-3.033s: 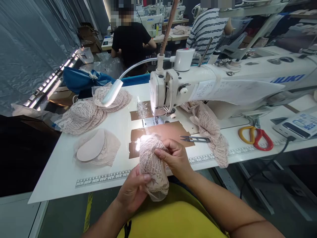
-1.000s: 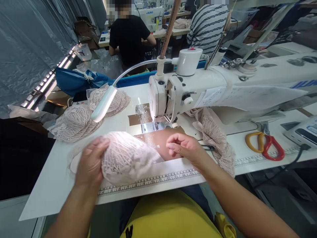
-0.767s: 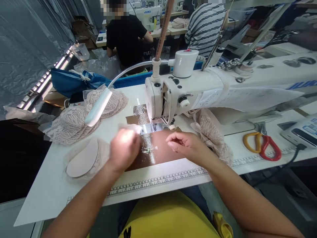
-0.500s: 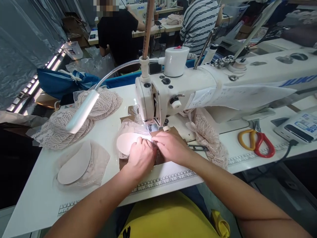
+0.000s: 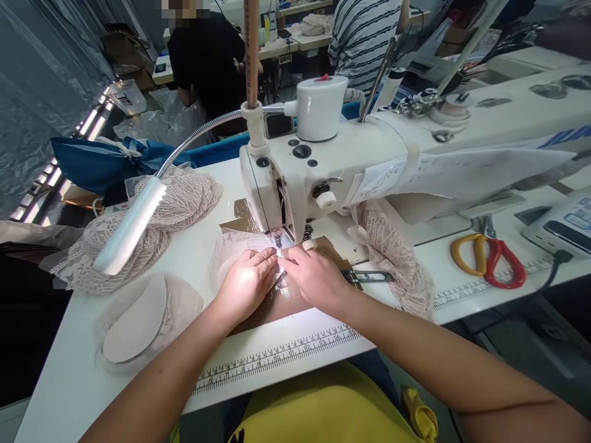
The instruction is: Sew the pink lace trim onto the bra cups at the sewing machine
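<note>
My left hand has its fingers bent together over a pale lace piece, just left of the presser foot of a sewing machine. A smooth, pale oval pad lies with this lace, mostly covered by the hand. My right hand pinches the edge of the piece right at the foot, its fingertips almost meeting the left ones. What exactly sits between the fingertips is partly hidden. To the left, another pale oval pad rests on sheer fabric.
Stacks of lace pieces lie at the left under a bendable lamp. Bunched lace, thread snips and scissors with red and yellow handles lie right. A ruler strip runs along the front edge. Two people sit beyond.
My left hand has turned and shifted left and closer to the foot, covering more of the pad. The lace piece has shifted toward the needle. The camera view has moved slightly.
</note>
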`<action>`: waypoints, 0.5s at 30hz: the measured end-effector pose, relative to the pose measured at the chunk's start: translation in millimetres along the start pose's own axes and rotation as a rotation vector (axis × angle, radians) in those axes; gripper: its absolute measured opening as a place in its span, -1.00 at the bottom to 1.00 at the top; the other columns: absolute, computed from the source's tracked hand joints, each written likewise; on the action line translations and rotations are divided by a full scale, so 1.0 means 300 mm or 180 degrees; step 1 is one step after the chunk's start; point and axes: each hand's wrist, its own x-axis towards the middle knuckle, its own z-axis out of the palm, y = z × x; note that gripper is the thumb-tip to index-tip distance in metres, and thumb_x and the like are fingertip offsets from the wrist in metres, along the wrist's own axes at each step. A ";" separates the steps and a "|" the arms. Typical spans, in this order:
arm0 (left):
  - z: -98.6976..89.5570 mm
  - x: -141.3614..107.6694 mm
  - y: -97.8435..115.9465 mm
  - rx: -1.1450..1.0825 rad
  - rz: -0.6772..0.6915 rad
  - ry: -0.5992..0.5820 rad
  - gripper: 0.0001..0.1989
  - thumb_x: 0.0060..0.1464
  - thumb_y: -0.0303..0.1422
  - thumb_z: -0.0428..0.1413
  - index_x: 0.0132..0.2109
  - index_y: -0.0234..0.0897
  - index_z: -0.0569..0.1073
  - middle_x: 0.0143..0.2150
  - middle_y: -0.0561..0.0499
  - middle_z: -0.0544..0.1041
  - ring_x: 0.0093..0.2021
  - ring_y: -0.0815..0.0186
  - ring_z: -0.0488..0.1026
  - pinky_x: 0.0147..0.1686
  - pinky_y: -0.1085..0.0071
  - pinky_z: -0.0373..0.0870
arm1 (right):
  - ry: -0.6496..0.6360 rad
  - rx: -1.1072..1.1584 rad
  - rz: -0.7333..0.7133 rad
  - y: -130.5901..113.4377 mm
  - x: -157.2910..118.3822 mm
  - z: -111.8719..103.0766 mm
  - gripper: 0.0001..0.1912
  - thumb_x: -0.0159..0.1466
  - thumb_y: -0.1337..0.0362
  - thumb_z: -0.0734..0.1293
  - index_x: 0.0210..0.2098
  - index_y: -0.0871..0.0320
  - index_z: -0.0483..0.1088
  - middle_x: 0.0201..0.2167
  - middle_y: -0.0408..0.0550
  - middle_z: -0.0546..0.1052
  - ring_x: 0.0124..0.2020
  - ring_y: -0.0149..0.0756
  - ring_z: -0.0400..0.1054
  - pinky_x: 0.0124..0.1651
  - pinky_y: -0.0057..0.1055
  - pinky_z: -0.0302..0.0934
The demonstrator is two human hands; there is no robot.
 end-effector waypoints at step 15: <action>0.017 0.038 -0.079 -0.0042 0.0261 0.0013 -0.67 0.28 -0.34 -0.06 0.04 -0.34 0.50 -0.09 -0.21 0.58 -0.25 0.19 0.36 -0.20 0.23 0.38 | -0.0132 -0.0022 0.0198 0.002 0.019 -0.009 -0.55 0.22 0.55 0.13 0.02 0.16 0.43 -0.27 0.07 0.48 -0.26 -0.19 0.28 -0.32 -0.33 0.07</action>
